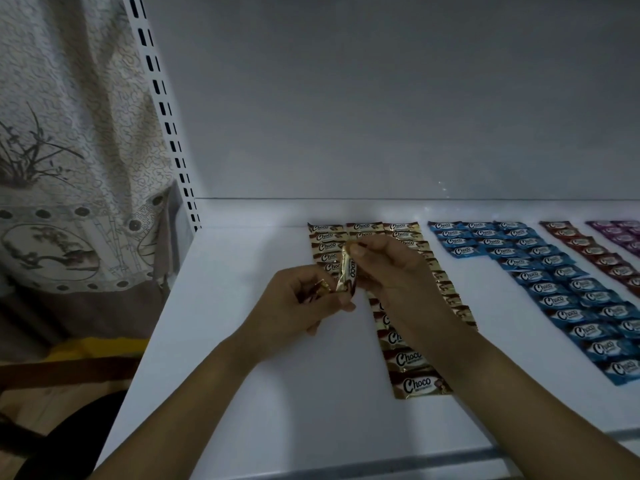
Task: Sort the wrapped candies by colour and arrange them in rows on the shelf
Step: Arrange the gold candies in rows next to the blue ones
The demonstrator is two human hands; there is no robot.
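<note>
Right hand pinches a gold-brown Choco candy upright while left hand clutches more gold candies.

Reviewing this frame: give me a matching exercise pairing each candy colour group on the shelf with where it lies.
Things:
1. gold candies
2. blue candies
3. red candies
4. purple candies

Places:
A. cut off at the far right edge of view
B. leftmost block
C. between gold and red
D. between blue and purple

Pairs: 1-B; 2-C; 3-D; 4-A
</note>
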